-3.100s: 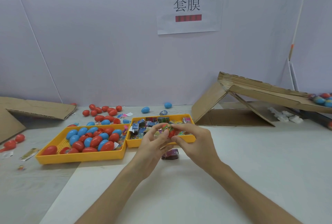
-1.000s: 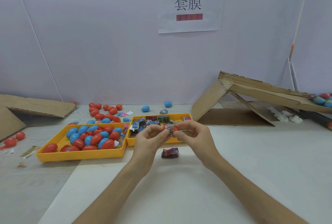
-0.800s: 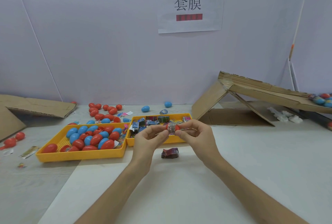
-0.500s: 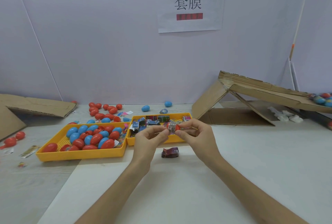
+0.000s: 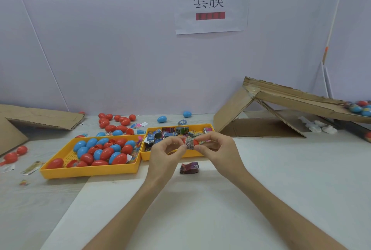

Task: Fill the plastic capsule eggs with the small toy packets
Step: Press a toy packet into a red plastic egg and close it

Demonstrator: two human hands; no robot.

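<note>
While both hands work just above the front rim of the small yellow tray (image 5: 145,155), a red egg (image 5: 196,141) of smooth plastic is held between them, lying sideways. A shiny printed band (image 5: 189,143) wraps around its middle. The left hand (image 5: 166,153) pinches the egg's left end between thumb and forefinger, with the other fingers loosely curled. The right hand (image 5: 218,149) clamps the right end between thumb and fingertips.

The small yellow tray is a shallow rectangular plastic bin. It holds a heap of glossy, boxy toy packets (image 5: 170,130) printed in blue, green and pink. One dark, crumpled packet (image 5: 189,168) lies on the white table (image 5: 200,209), just in front of the tray and below the hands.

Touching the tray's left side is a larger yellow tray (image 5: 88,171) with a perforated floor. It is loaded with glossy red and blue eggs (image 5: 106,152). Behind the small tray and to its left, loose red eggs (image 5: 118,121) lie scattered. Two blue eggs (image 5: 161,119) rest behind it near the wall.

To the tray's right stands a folded ramp (image 5: 230,113) of rough brown cardboard. Above the tray, a paper sign (image 5: 210,3) hangs flat on the wall.
</note>
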